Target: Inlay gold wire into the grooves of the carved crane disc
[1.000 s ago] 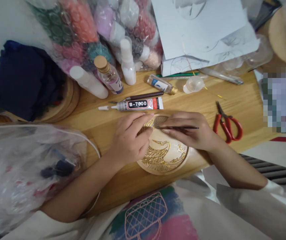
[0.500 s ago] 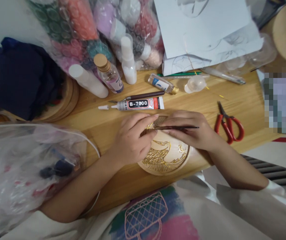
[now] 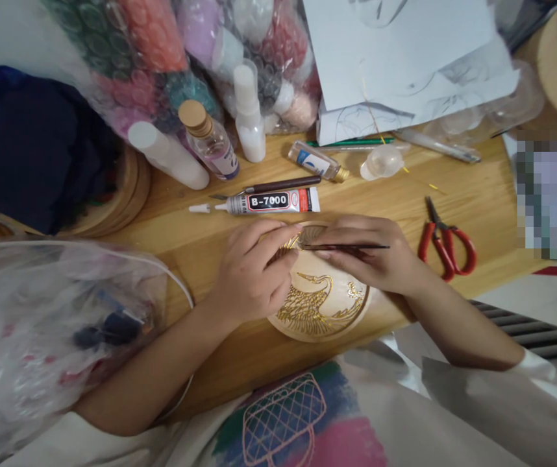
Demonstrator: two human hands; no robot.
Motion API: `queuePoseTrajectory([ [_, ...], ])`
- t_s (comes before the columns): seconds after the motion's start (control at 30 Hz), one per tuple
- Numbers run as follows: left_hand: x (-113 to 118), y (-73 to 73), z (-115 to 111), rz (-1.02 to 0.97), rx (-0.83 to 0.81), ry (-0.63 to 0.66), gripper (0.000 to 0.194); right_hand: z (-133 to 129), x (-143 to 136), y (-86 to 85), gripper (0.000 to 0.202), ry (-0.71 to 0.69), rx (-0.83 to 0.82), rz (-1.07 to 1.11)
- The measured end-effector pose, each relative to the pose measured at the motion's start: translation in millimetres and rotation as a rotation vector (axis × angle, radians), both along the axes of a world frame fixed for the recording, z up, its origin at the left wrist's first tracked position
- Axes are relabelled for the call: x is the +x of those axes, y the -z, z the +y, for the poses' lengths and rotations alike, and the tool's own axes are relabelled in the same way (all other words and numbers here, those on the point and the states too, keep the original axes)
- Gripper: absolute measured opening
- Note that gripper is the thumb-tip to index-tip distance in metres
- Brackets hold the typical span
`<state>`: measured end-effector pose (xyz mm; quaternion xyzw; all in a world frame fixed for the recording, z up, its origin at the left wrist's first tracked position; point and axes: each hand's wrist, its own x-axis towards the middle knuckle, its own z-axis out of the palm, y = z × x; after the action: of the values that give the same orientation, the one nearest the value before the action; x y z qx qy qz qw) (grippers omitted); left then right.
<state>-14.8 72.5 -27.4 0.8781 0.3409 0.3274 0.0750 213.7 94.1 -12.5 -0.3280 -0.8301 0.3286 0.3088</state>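
Observation:
A round pale wooden plaque [image 3: 343, 283] with a raised rim lies on the table under my hands. Gold wire outlines a crane [image 3: 310, 308] on its lower half, and more gold lines show by my left fingertips. My right hand [image 3: 383, 269] rests over the upper right of the plaque, closed on thin dark tweezers [image 3: 351, 246] whose tip points left at the upper gold lines. Against the plaque's upper left, my left hand [image 3: 256, 275] is curled, thumb and forefinger close to the tweezers' tip. Whatever it may pinch is hidden.
Behind the plaque lie a B-7000 glue tube [image 3: 273, 202], a dark-handled craft knife [image 3: 283, 185] and a small bottle [image 3: 317, 162]. Red-handled pliers [image 3: 446, 243] are at right. Bottles, wrapped bundles and paper sheets [image 3: 395, 58] line the back; a plastic bag [image 3: 39, 331] occupies the left.
My left hand has shifted slightly left, away from the tweezers' tip. My right hand stays almost still with the tweezers, and the view has moved a little.

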Motion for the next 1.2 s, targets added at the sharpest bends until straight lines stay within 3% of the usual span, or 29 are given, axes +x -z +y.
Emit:
queuePoseTrajectory([
  [1.2,0.4,-0.5,-1.2,0.04,-0.023,0.011,0.02,-0.6,3.2,-0.7,0.013,0.064,-0.021,0.002],
])
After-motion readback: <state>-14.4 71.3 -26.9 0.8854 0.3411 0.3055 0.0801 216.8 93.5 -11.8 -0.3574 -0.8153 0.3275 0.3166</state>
